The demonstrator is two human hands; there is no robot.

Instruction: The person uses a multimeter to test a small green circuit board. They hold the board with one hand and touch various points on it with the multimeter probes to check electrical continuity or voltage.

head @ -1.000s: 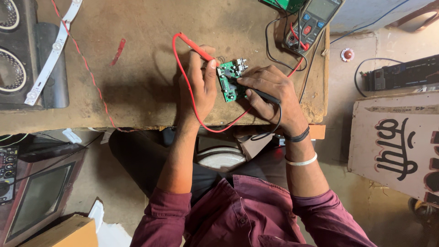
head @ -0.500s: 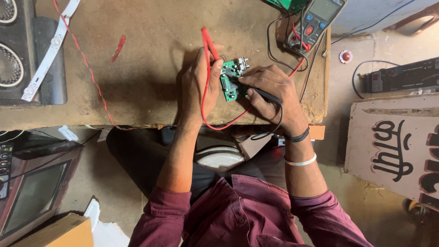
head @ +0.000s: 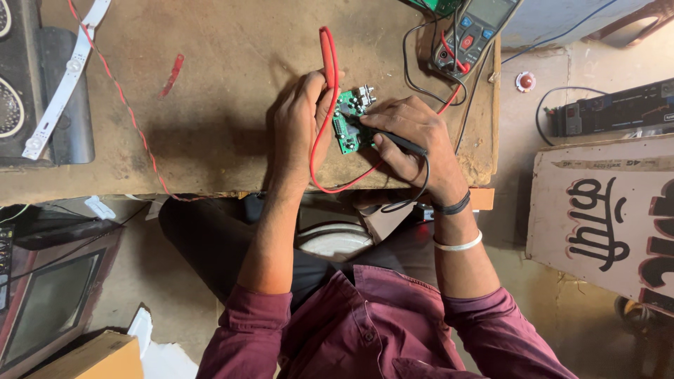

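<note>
The left hand (head: 298,123) has swung its red probe (head: 327,60) upright, tip now down on the green circuit board (head: 349,123) at the workbench's (head: 210,105) near edge. The right hand (head: 411,137) keeps gripping the black probe (head: 393,140) against the board, so both leads now touch it, the multimeter (head: 477,28) lying far right.

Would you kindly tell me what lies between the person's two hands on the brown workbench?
In the head view, a small green circuit board lies between the left hand and right hand.

A white LED strip (head: 67,74) is lying across the worn bench (head: 210,105) beside a red scrap (head: 171,75), while an old monitor (head: 45,309), a cardboard box (head: 98,358) and a painted board (head: 604,217) are sitting on the floor.
</note>
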